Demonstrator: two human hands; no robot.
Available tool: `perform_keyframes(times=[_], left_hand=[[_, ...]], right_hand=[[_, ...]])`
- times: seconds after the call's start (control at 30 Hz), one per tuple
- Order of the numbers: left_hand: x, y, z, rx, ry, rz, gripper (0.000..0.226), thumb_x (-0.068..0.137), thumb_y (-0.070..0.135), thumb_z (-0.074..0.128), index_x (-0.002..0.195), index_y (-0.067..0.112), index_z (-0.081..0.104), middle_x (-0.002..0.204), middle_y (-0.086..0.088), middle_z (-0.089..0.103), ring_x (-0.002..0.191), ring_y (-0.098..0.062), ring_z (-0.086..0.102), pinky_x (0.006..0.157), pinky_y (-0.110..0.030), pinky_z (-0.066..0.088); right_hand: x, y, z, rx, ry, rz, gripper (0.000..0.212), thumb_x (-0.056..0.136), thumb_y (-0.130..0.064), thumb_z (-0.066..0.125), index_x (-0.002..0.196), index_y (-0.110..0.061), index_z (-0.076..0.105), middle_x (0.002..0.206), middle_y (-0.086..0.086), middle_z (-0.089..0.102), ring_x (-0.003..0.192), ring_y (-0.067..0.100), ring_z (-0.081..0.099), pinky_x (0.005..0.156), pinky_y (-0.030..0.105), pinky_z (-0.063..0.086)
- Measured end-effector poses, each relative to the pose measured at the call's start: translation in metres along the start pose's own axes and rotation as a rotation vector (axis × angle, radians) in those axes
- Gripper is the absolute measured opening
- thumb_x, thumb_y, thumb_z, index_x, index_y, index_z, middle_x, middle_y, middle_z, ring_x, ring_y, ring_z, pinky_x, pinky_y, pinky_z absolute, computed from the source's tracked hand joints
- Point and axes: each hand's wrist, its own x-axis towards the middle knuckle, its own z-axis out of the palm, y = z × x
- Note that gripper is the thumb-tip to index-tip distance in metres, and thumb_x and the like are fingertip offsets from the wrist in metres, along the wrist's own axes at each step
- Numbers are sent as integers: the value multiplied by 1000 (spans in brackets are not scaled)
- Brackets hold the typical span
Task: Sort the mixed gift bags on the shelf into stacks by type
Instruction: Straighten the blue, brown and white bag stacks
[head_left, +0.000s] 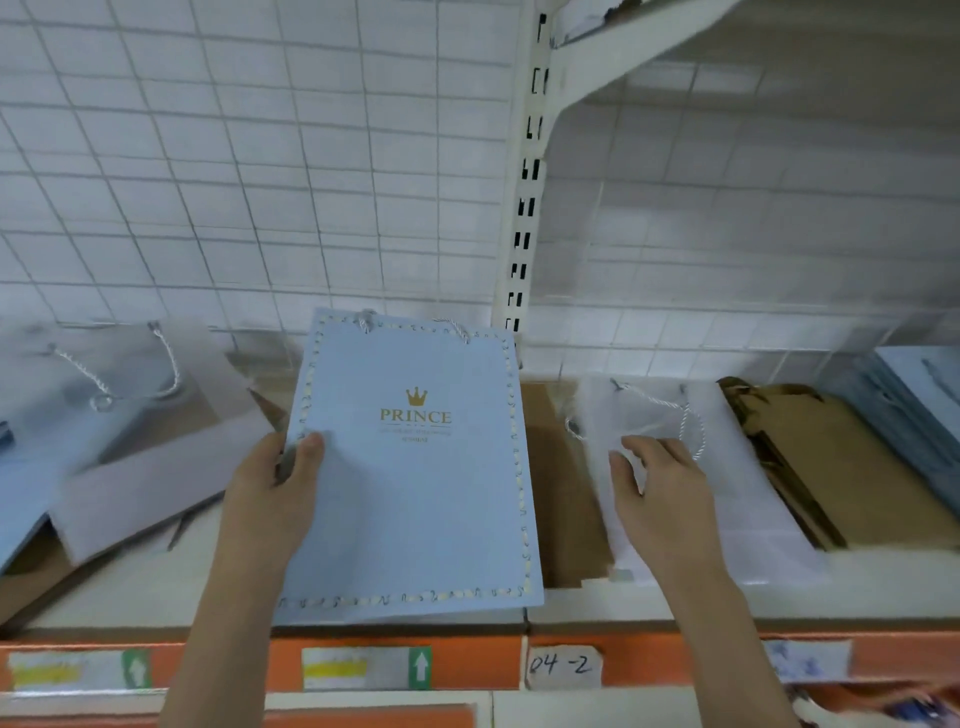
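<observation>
A light blue gift bag (415, 493) with a gold crown, the word PRINCE and a dotted border is held flat over the shelf's middle. My left hand (275, 493) grips its left edge, thumb on top. My right hand (660, 488) rests with curled fingers on a white bag (737, 519) with a twisted cord handle; whether it grips the bag is unclear. To the left lie a grey bag (156, 457) and a blue bag (31, 467), partly overlapping. A gold-brown bag (841, 467) lies right of the white one, and blue bags (914, 410) are stacked at far right.
The shelf (571, 613) has an orange front rail (467, 660) with labels, one reading 04-2. A white slotted upright (524, 208) divides two bays. A wire grid over white tiles backs the shelf. An upper shelf (649, 36) overhangs at top right.
</observation>
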Motion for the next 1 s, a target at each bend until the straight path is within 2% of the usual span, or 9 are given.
perform_keyframes(times=[0.07,0.17,0.23,0.33,0.47,0.67,0.87,0.93,1.0], left_hand=[[-8,10,20,-38,-26,-2,24,96,29,47,79,13,52,70,0,51,59,-15,45,53,-27,32],[-24,22,55,-58,-29,-4,33,94,32,47,83,1,50,72,-5,41,61,-17,37,54,-28,28],[-42,29,81,-88,-18,-20,36,94,32,48,74,3,43,68,-4,35,60,-16,32,53,-28,25],[-81,41,125,-144,-7,-46,38,94,31,49,66,13,33,63,0,28,55,-15,26,52,-27,21],[-129,54,178,-207,-16,-112,34,94,35,49,74,9,42,68,-6,37,61,-18,36,54,-29,26],[-165,77,228,-255,-6,-162,19,94,21,47,76,20,47,74,-4,44,65,-19,42,58,-32,34],[-170,83,238,-235,15,-73,27,93,9,43,77,30,48,78,4,48,74,-18,48,66,-38,41],[-172,86,244,-259,10,-56,34,95,8,42,91,40,53,82,13,51,72,-8,48,65,-32,41],[-174,90,254,-286,4,-84,30,95,12,44,115,32,53,86,12,56,72,-8,50,64,-30,41]], right_hand=[[2,23,-9,2,19,3,24,88,-12,60,110,-3,65,103,16,64,89,30,63,78,29,46],[9,61,-24,22,33,24,25,88,-12,59,111,-3,65,105,15,63,89,30,63,77,25,41],[15,88,-39,39,25,15,26,89,-12,58,112,-4,64,107,13,64,90,27,63,77,22,39],[23,135,-68,-12,-9,-47,18,88,-11,59,102,-4,67,89,12,66,79,25,59,68,23,38],[27,195,-109,-96,-10,-124,6,82,-1,63,76,-1,64,68,12,62,65,29,57,57,25,37],[29,249,-136,-52,10,-131,4,79,3,65,81,1,68,73,13,65,59,25,57,57,23,40],[35,269,-135,-18,-25,-102,5,84,-3,62,82,-2,67,75,11,63,57,17,50,56,23,43],[38,274,-140,-42,-20,-96,6,85,-5,61,80,-3,65,74,11,63,57,17,51,56,19,40],[43,278,-149,-36,17,-109,3,82,-2,64,80,-3,66,77,13,64,59,22,56,58,17,41]])
